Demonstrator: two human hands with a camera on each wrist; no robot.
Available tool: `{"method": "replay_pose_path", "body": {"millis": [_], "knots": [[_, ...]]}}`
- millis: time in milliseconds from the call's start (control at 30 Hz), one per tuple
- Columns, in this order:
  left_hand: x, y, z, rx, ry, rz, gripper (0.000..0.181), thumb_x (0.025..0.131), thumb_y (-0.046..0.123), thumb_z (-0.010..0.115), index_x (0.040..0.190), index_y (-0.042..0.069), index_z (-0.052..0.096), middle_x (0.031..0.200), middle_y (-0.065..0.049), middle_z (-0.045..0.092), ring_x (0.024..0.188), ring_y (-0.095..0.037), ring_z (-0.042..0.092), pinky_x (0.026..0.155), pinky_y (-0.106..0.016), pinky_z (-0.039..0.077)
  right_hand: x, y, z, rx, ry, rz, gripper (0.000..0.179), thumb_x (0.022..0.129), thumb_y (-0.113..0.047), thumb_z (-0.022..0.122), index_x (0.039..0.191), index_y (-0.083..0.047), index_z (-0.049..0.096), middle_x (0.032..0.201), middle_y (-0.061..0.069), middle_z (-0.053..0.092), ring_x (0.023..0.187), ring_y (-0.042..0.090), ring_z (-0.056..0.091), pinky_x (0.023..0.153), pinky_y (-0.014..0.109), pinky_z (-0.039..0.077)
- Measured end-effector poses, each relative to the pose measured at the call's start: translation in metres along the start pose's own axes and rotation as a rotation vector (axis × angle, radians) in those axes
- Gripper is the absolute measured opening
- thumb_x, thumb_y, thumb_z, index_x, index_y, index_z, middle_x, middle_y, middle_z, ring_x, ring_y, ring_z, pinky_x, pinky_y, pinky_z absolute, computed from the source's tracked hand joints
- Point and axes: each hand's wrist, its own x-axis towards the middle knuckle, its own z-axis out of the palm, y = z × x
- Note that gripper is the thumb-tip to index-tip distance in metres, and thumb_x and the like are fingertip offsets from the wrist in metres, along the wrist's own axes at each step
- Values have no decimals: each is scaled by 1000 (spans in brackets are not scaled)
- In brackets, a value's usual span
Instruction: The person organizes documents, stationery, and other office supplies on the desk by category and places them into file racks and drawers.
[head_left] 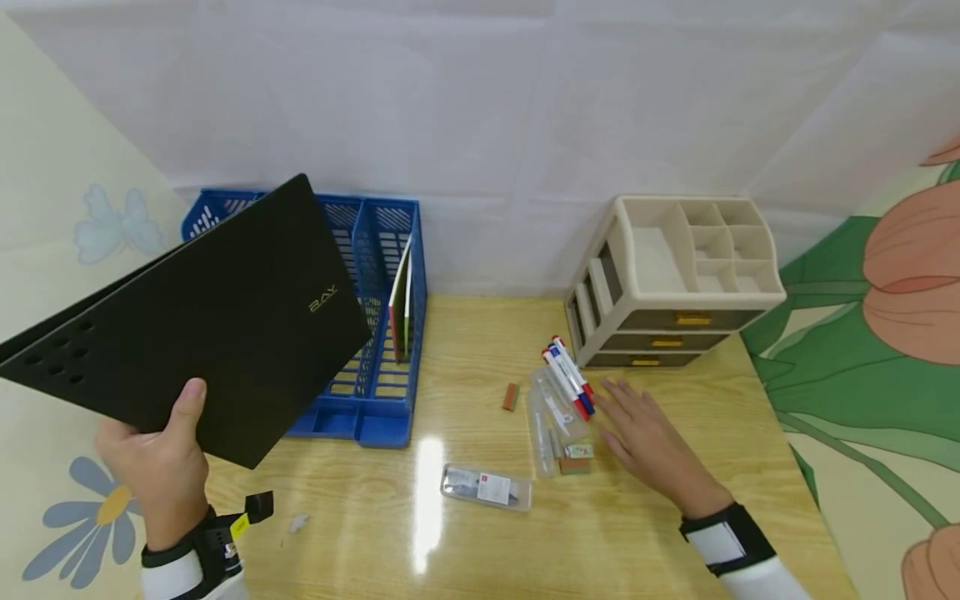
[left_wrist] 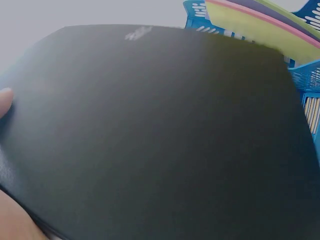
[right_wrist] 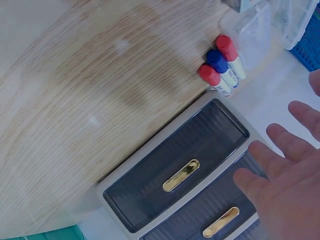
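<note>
My left hand (head_left: pixel 161 467) grips a thin black folder (head_left: pixel 225 317) by its lower edge, thumb across its face. Small gold lettering and several round dark dots mark that face. The folder is tilted in front of a blue rack (head_left: pixel 386 425) and covers much of it; in the left wrist view the folder (left_wrist: pixel 160 130) fills most of the picture. My right hand (head_left: pixel 648 437) has its fingers spread, just right of three markers (head_left: pixel 567 379) with red and blue caps. These markers lie on a clear plastic case (head_left: pixel 542 442). In the right wrist view that hand (right_wrist: pixel 292 175) holds nothing.
A beige organizer (head_left: pixel 705 250) with drawers and top compartments stands at the back right. Thin books (head_left: pixel 401 304) stand in the rack's right slot. A clear pencil case (head_left: pixel 486 487), a small brown block (head_left: pixel 511 397) and another brown block (head_left: pixel 575 467) lie on the wooden table (head_left: pixel 337 533).
</note>
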Motion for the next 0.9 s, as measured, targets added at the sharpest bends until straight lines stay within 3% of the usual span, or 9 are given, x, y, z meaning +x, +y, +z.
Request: {"method": "replay_pose_path", "body": {"millis": [300,500,700,900], "knots": [[-6,-4,22,232,46,87,36,74,-9,74,109,-11,67,101,-10,73,92,-22,64,80,-24,50,0,-6,-2,7,6,16,59,86,-20,69,137,3,51,146,27,44,131,47,40,102,70,36],[-12,-10,46,179,43,69,30,79,-7,72,108,-10,67,98,-6,72,92,-22,62,78,-25,47,1,-11,0,38,61,19,60,83,-17,70,137,3,51,143,29,46,130,48,41,101,70,36],[-12,-26,58,188,39,53,25,81,-4,71,105,-11,66,88,4,68,83,-17,58,72,-24,43,3,-19,7,100,113,7,60,81,-11,70,137,2,51,141,29,47,128,46,43,101,70,37],[-11,-40,67,161,-1,10,29,85,-1,69,113,-5,65,99,0,68,99,-22,58,81,-27,45,5,-30,12,129,141,5,58,80,-10,69,134,3,53,142,28,47,126,44,45,99,65,41]]}}
